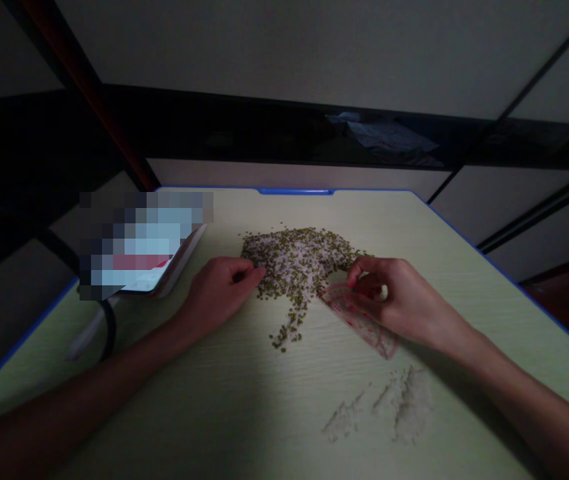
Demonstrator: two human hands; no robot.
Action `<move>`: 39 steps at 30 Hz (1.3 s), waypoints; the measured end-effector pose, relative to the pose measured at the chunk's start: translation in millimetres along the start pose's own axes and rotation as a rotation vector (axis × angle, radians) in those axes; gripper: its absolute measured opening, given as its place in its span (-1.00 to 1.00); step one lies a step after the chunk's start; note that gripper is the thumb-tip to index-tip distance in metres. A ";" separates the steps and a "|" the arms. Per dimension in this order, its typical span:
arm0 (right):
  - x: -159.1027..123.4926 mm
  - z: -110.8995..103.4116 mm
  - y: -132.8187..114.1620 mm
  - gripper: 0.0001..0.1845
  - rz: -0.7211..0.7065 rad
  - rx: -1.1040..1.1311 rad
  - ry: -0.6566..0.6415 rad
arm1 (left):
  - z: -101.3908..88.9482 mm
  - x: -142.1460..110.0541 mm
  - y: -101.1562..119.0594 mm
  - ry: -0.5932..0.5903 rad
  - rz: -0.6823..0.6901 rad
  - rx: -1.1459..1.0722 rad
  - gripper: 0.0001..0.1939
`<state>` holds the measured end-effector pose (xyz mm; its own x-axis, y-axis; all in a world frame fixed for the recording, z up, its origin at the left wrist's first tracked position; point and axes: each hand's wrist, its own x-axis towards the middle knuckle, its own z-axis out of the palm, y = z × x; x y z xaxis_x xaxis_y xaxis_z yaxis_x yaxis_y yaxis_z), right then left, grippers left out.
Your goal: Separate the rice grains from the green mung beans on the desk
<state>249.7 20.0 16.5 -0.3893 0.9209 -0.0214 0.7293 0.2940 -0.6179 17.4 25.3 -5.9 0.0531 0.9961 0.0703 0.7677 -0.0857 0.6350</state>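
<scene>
Green beans mixed with white rice-like grains form a heap (299,257) in the middle of the table, with a thin tail of beans trailing toward me. At the heap's left edge my left hand (224,287) rests loosely closed, thumb against the curled fingers, and nothing shows in it. My right hand (389,293) pinches a clear half-round protractor (359,323) with pink markings. The protractor's tip touches or nearly touches the heap's right side; its upper part is hidden by my fingers. Nearer to me, below the protractor, lies a small separate patch of white grains (411,403).
A lit phone (151,273), partly blurred out, lies at the left of the pale, blue-edged table (189,413), with a dark cable (110,330) beside it. Pale cabinet fronts (289,53) with a dark glossy band stand behind the table.
</scene>
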 end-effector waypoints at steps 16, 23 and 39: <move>0.7 -4.1 1.7 -0.97 0.014 -0.047 0.018 | 0.5 -0.1 -1.9 0.000 0.011 0.011 -0.63; 1.5 -4.6 3.4 -0.96 0.032 -0.036 0.026 | -0.1 0.1 0.4 0.001 0.015 -0.008 -0.62; 3.3 -4.6 4.2 -0.95 0.061 0.004 0.017 | 0.3 0.3 -1.1 -0.002 0.010 0.014 -0.62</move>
<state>254.0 25.5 17.5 -0.3342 0.9414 -0.0455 0.7494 0.2361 -0.6186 16.8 25.7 -6.7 0.0617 0.9953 0.0748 0.7762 -0.0950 0.6233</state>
